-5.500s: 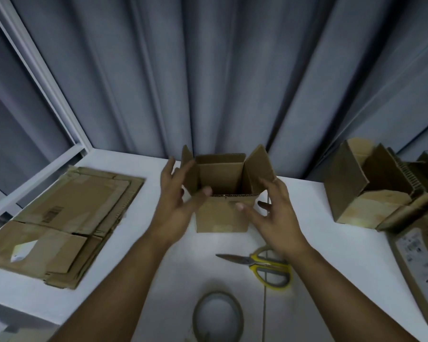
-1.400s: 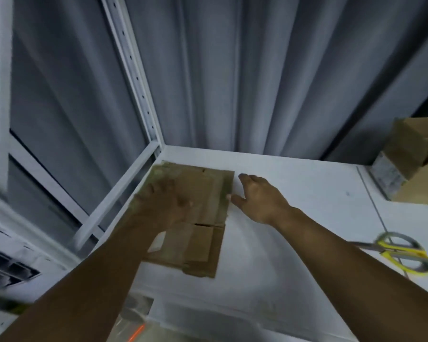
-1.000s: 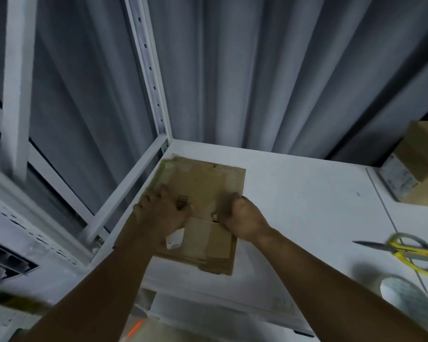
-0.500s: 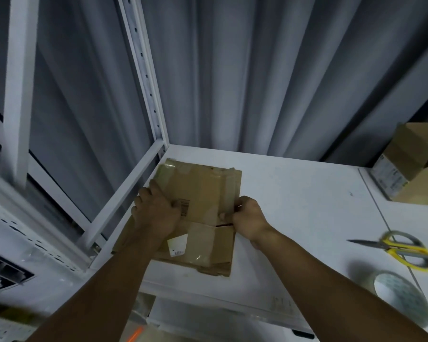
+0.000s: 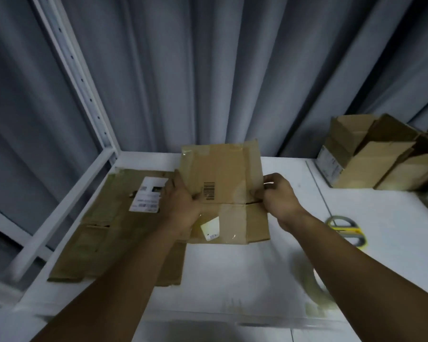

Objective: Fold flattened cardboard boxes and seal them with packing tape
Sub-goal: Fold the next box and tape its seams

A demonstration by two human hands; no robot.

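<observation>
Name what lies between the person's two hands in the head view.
A flattened cardboard box, shown in the head view: the left hand grips its left edge, the right hand its right edge.

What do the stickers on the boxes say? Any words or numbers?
No words or numbers can be read.
Black barcode on the flat brown cardboard box gripped by the left hand and right hand: bars only, nothing legible.
Small white sticker on the same box: too small.
White shipping label on the pile of flattened brown cardboard: blurred.
White label on the open brown cardboard box: blurred.
</observation>
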